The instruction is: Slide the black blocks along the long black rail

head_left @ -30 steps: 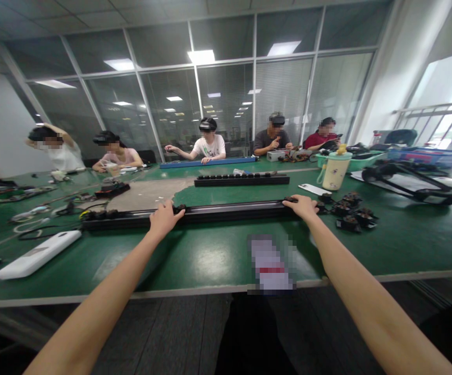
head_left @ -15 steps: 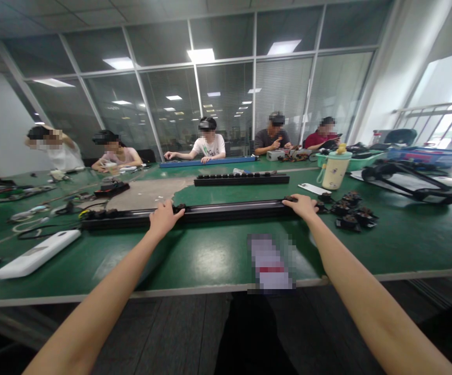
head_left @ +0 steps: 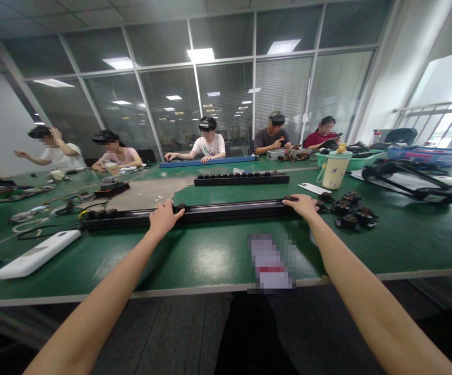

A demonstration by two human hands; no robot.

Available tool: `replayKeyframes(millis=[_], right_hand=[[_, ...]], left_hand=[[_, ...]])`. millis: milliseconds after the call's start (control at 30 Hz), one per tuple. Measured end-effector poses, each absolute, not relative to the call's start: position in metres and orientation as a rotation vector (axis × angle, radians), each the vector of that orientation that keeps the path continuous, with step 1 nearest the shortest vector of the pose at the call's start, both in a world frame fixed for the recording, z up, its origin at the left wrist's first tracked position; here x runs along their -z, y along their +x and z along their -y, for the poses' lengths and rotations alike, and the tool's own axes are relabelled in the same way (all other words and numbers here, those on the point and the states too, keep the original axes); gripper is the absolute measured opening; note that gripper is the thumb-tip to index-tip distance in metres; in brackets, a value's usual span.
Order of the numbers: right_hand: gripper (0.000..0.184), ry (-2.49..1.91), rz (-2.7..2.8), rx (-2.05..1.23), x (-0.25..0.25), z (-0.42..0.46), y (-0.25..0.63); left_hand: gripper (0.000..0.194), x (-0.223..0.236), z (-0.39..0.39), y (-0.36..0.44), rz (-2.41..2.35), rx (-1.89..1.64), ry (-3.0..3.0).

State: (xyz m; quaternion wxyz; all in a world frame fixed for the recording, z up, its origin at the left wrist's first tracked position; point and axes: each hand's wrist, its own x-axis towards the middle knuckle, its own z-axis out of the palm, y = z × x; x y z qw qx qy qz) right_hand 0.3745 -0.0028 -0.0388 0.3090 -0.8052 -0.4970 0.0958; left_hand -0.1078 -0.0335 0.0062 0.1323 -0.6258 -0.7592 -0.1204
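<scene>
A long black rail lies crosswise on the green table in front of me, with a shiny strip along its top. My left hand is closed at a small black block on the rail, its thumb pressed against the block's near side. Toward the rail's right end, my right hand grips another small black block between thumb and fingers. More small dark blocks sit on the rail's left end. Beside my right hand lies a heap of loose black parts.
A second black rail carrying several blocks lies farther back. Left are a white case and cables; right are a phone, a yellow cup and a black frame. A blurred-out item lies near the front edge. Co-workers sit opposite.
Both my hands and the rail stay in place. At the far left, a co-worker has raised their head and stretched one arm out sideways.
</scene>
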Motion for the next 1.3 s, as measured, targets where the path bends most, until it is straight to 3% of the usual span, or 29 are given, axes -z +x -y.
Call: replayKeyframes(millis=[1300], right_hand=[[0.048,-2.135,1.287,-0.240,0.043,-0.006,0.388]], left_hand=[[0.066,-0.004,0.032,-0.109,2.194,0.341,-1.807]])
